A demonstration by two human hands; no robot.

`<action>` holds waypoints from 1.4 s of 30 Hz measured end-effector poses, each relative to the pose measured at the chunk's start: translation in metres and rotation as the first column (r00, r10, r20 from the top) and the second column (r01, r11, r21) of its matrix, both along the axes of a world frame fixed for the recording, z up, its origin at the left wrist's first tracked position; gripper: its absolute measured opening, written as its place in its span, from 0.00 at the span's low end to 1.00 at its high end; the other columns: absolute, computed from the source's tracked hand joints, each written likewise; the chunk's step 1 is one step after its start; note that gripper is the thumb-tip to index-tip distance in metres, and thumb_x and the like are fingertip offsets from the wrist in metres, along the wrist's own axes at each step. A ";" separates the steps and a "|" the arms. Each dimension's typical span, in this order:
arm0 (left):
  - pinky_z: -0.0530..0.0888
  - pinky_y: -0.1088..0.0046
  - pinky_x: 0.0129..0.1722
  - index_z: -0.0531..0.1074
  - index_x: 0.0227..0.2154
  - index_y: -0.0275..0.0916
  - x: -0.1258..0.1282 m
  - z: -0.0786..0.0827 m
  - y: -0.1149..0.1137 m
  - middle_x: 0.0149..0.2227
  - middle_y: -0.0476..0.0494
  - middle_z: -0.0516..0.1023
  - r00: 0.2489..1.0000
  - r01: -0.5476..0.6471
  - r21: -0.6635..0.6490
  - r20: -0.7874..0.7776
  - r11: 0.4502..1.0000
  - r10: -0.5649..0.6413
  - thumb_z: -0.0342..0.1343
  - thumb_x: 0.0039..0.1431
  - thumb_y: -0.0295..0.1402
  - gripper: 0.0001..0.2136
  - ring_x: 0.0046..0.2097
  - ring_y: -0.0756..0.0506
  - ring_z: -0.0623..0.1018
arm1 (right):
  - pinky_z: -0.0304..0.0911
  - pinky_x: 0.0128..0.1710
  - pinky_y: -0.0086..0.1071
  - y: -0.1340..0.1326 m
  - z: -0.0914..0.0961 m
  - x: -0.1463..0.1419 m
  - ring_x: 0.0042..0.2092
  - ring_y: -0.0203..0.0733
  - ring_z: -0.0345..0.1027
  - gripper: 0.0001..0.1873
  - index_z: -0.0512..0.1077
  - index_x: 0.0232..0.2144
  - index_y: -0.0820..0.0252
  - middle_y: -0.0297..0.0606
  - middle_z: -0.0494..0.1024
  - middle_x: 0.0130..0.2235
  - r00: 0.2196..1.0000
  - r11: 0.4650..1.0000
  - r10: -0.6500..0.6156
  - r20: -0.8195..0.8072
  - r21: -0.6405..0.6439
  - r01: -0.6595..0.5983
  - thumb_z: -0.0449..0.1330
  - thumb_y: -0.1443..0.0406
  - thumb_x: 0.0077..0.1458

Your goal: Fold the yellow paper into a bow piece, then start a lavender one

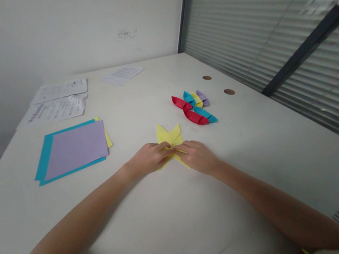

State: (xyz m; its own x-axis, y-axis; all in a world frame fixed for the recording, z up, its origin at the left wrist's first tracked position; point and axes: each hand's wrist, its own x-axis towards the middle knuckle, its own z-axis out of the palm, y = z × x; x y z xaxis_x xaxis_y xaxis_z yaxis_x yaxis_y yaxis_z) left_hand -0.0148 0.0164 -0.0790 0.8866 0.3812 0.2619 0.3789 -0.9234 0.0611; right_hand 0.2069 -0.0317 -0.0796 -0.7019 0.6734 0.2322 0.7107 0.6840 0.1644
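A partly folded yellow paper (168,135) lies on the white table in front of me, with two points at its far side and two at its near side. My left hand (152,157) grips its middle from the left, fingers bent onto the paper. From the right, my right hand (198,155) pinches the same middle part, its fingertips meeting those of the left. The fold under the fingertips is hidden. Beyond my right hand sit several small folded paper pieces, among them a red one (196,117) and a blue one (205,114).
To the left lies a stack of coloured sheets, a purple sheet (76,148) on top of blue and yellow ones. Printed papers (55,109) rest at the far left, another printed sheet (123,74) at the back. Window blinds (268,17) border the table's right side.
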 end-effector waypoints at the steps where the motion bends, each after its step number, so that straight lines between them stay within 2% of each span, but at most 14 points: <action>1: 0.74 0.71 0.38 0.72 0.48 0.39 0.000 0.000 0.000 0.48 0.39 0.75 1.000 0.012 0.009 0.000 1.000 -0.012 0.48 0.65 0.31 0.12 0.37 0.48 0.79 | 0.59 0.39 0.37 0.000 0.001 0.000 0.41 0.44 0.68 0.12 0.74 0.44 0.63 0.43 0.78 0.44 1.000 1.000 -0.001 0.018 -0.001 0.001 0.53 0.71 0.62; 9: 0.74 0.71 0.38 0.74 0.41 0.35 0.000 -0.001 -0.002 0.44 0.39 0.77 1.000 0.000 -0.036 -0.005 0.999 0.000 0.48 0.63 0.28 0.10 0.39 0.46 0.78 | 0.57 0.39 0.37 0.000 0.003 0.001 0.42 0.43 0.66 0.10 0.73 0.43 0.61 0.42 0.79 0.44 1.000 1.000 0.018 0.013 0.000 -0.018 0.54 0.70 0.62; 16: 0.75 0.69 0.44 0.71 0.48 0.33 0.001 0.003 -0.002 0.46 0.39 0.79 0.998 0.040 -0.080 0.061 0.996 -0.035 0.50 0.58 0.27 0.16 0.44 0.44 0.78 | 0.57 0.39 0.37 0.001 0.002 0.001 0.41 0.44 0.65 0.11 0.74 0.44 0.62 0.43 0.78 0.45 1.000 0.999 0.028 0.010 0.017 -0.028 0.54 0.70 0.62; 24: 0.76 0.66 0.49 0.76 0.44 0.36 -0.005 -0.010 0.008 0.44 0.42 0.82 0.972 0.109 -0.056 0.213 0.992 -0.095 0.51 0.53 0.25 0.16 0.46 0.43 0.79 | 0.58 0.39 0.37 0.001 0.005 0.003 0.42 0.45 0.65 0.11 0.74 0.44 0.64 0.44 0.78 0.44 0.999 0.999 0.033 0.028 -0.021 -0.033 0.53 0.70 0.62; 30: 0.77 0.67 0.48 0.78 0.34 0.38 -0.008 -0.016 0.013 0.47 0.41 0.80 0.945 0.135 -0.101 0.313 0.986 -0.098 0.53 0.55 0.28 0.09 0.46 0.44 0.80 | 0.60 0.41 0.37 0.002 0.004 0.006 0.44 0.45 0.66 0.12 0.75 0.43 0.63 0.45 0.78 0.46 0.999 0.998 0.049 -0.006 -0.044 -0.049 0.53 0.70 0.62; 42: 0.77 0.67 0.47 0.78 0.36 0.37 -0.007 -0.012 0.012 0.43 0.40 0.82 0.941 0.152 -0.076 0.317 0.985 -0.120 0.53 0.56 0.27 0.10 0.46 0.44 0.80 | 0.62 0.42 0.38 0.004 0.005 0.006 0.45 0.45 0.67 0.12 0.75 0.43 0.63 0.44 0.79 0.47 0.998 0.997 0.059 -0.031 -0.055 -0.060 0.54 0.70 0.61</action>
